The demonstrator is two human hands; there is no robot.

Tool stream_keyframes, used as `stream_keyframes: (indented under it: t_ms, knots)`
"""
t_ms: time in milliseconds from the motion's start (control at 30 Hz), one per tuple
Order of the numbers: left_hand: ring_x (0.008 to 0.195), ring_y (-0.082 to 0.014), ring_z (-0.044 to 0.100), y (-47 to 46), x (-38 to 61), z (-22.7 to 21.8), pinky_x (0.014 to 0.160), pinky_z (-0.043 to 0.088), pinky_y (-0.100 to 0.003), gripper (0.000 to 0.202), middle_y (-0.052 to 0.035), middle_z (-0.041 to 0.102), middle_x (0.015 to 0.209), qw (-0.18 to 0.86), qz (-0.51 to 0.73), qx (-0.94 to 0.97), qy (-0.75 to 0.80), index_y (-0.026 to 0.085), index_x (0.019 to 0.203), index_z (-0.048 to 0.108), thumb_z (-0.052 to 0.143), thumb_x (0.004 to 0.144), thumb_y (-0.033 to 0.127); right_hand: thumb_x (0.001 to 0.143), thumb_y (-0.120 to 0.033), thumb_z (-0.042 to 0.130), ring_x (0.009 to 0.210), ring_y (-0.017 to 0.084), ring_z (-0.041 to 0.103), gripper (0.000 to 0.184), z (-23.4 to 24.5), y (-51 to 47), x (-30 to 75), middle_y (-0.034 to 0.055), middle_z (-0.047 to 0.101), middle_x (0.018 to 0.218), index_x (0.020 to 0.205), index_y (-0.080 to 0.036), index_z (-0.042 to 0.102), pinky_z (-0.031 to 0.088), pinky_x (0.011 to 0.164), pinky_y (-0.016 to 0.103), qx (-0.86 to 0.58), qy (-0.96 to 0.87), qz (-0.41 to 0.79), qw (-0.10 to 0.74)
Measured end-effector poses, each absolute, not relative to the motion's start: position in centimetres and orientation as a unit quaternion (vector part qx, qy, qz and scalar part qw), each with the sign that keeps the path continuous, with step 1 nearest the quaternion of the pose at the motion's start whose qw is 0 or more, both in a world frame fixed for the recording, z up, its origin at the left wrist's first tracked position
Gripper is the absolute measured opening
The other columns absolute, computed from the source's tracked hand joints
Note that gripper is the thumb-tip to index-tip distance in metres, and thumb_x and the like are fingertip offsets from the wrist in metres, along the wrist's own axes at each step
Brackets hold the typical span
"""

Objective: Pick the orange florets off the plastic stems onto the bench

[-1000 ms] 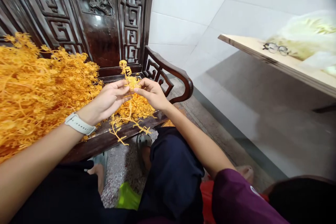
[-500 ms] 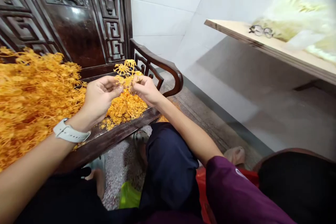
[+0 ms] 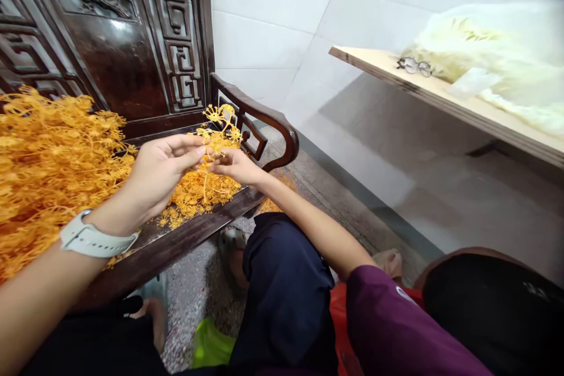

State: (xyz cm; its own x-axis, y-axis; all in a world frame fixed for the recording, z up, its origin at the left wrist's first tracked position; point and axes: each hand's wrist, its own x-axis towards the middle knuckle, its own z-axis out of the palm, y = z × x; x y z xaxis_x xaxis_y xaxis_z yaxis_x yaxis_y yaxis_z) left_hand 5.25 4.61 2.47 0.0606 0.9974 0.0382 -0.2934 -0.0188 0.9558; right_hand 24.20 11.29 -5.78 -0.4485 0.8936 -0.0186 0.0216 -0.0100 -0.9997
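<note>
My left hand [image 3: 161, 173], with a pale watch strap at the wrist, pinches a branching orange plastic flower sprig [image 3: 229, 129] between thumb and forefinger. The sprig stands upright, its star-shaped tips above my fingers and a thin stem hanging below. Close on its right, my right hand [image 3: 241, 167] has its fingers closed at the stem; the exact contact is partly hidden. Under both hands lies a heap of small orange pieces [image 3: 211, 188] on the bench seat. A large pile of similar orange sprigs [image 3: 53, 170] fills the left side.
The dark carved wooden bench [image 3: 127, 64] has a curved armrest [image 3: 288, 135] beyond my right hand. On the right, a wooden board [image 3: 365, 59] bears eyeglasses [image 3: 414, 66] and a translucent bag [image 3: 497, 41] of pale pieces. A black rounded surface [image 3: 484, 305] stands near my right elbow.
My right fingers have moved down from the sprig's upper branches to the stem near my left fingertips. The whole view has shifted slightly.
</note>
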Motion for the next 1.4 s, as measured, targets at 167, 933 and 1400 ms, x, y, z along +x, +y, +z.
stream_keyframes:
  t_ms: [167, 933, 1400]
  knots:
    - [0.072, -0.0080, 0.063, 4.9, 5.5, 2.1, 0.062, 0.049, -0.016, 0.040, -0.0039, 0.078, 0.087, 0.585, 0.556, 0.427, 0.409, 0.014, 0.089, 0.086, 0.104, 0.054, 0.021, 0.087, -0.022, 0.070, 0.091, 0.016, 0.065, 0.007, -4.9, 11.5, 24.5, 0.0013, 0.073, 0.091, 0.093, -0.018, 0.070, 0.054, 0.087, 0.030, -0.377, -0.659, 0.499, 0.418]
    - [0.050, -0.0070, 0.022, 4.9, 4.8, 0.8, 0.049, 0.012, -0.027, 0.029, 0.0072, 0.037, 0.059, 0.526, 0.481, 0.499, 0.493, 0.019, 0.074, 0.061, 0.084, 0.087, 0.031, 0.078, -0.037, 0.093, 0.083, 0.012, 0.060, 0.037, -2.6, 9.5, 24.3, 0.0001, 0.066, 0.090, 0.100, -0.019, 0.068, 0.051, 0.079, 0.029, -0.308, -0.632, 0.487, 0.519]
    - [0.069, -0.0163, 0.039, 4.4, 4.2, 1.4, 0.066, 0.025, -0.034, 0.034, 0.0017, 0.045, 0.063, 0.278, 0.534, 0.612, 0.513, 0.019, 0.063, 0.060, 0.086, 0.083, 0.025, 0.086, -0.057, 0.084, 0.077, 0.013, 0.057, 0.044, -1.7, 9.2, 22.5, -0.0001, 0.064, 0.084, 0.094, -0.019, 0.065, 0.049, 0.074, 0.030, -0.339, -0.696, 0.396, 0.493]
